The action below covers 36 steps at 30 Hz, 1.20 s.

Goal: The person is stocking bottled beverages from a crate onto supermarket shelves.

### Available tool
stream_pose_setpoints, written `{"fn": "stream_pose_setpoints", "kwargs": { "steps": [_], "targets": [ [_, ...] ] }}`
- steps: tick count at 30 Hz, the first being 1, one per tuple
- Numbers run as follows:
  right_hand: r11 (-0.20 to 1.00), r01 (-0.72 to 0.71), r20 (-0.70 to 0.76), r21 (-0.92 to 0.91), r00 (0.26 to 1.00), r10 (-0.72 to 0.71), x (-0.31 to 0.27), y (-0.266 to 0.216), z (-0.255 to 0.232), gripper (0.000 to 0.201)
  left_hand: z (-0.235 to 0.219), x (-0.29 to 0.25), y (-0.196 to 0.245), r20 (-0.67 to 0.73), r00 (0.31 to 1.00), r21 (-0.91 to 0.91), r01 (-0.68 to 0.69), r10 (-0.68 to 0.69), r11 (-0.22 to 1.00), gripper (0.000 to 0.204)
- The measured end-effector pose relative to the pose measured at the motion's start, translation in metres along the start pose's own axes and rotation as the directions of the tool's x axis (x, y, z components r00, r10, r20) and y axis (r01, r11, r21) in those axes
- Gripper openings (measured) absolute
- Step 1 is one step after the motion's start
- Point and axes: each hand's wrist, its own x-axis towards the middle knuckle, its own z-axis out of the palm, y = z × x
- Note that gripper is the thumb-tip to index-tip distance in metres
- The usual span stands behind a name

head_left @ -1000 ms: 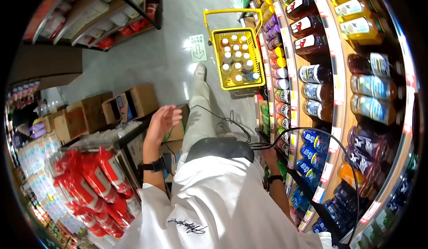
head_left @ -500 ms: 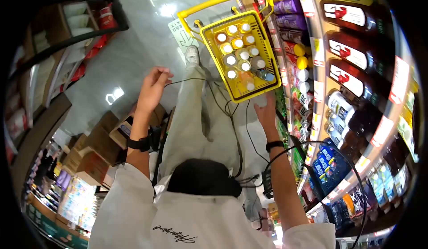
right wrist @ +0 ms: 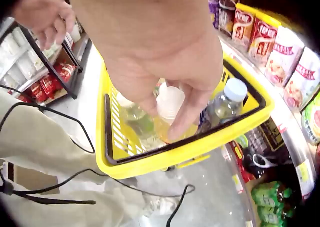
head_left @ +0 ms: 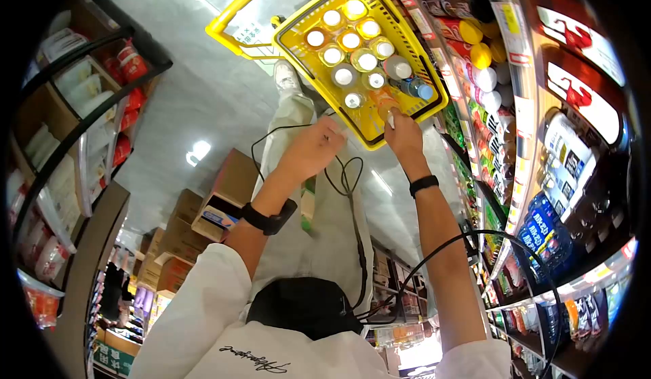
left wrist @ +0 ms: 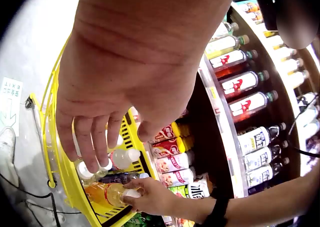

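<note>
While the right hand (head_left: 401, 129) is already down at the near corner of the basket (head_left: 296, 48), it's got its fingers and thumb curled round the white-capped neck of an orange bottle (left wrist: 106, 194). So that hand is clamped on the bottle, not just touching it. From the left wrist view the bottle lies tipped over, long axis running roughly along the basket's near wall, cap end toward the right hand and the orange body pointing away toward the left side.

Left hand (head_left: 313, 148) hovers just short of the basket's near edge, fingers loosely spread and holding nothing. It's near the bottle but clearly the farther of the 2 hands, since the right one has the grip. A black cable (head_left: 352, 196) loops between the arms.

Further into the basket, other bottles (head_left: 352, 40) stand upright with caps showing, and a clear bottle with a blue cap (right wrist: 227, 102) sits just beside the orange one, toward the shelf side. Past that are shelves (head_left: 522, 107) packed with drinks, right up against the basket's right edge.
</note>
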Motion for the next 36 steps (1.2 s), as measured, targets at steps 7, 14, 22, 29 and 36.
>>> {"fn": "stream_pose_setpoints", "kwargs": {
  "steps": [7, 14, 22, 29, 36],
  "targets": [
    [0.948, 0.130, -0.378, 0.289, 0.926, -0.012, -0.161, -0.049, -0.157, 0.041, 0.006, -0.055, 0.066, 0.049, 0.946, 0.370, -0.314, 0.319, 0.874, 0.060],
    [0.853, 0.343, -0.634, 0.394, 0.773, -0.019, -0.334, -0.061, -0.300, 0.043, 0.044, -0.151, 0.221, 0.331, 0.552, 0.555, -0.770, 0.765, 0.315, 0.074],
    [0.560, 0.527, -0.740, 0.639, 0.620, 0.261, -0.404, -0.063, -0.336, 0.078, 0.099, -0.259, 0.319, 0.397, 0.579, 0.351, -0.813, 0.712, 0.465, 0.055],
    [0.312, 0.788, -0.842, 0.531, 0.450, 0.297, -0.423, -0.038, -0.325, 0.100, 0.173, -0.297, 0.351, 0.422, 0.397, 0.131, -0.916, 0.815, 0.379, 0.044],
    [-0.021, 0.818, -0.739, 0.575, 0.531, 0.415, -0.432, 0.001, -0.324, 0.054, 0.197, -0.342, 0.371, 0.597, 0.434, 0.153, -0.887, 0.675, 0.435, 0.047]
  ]
}}
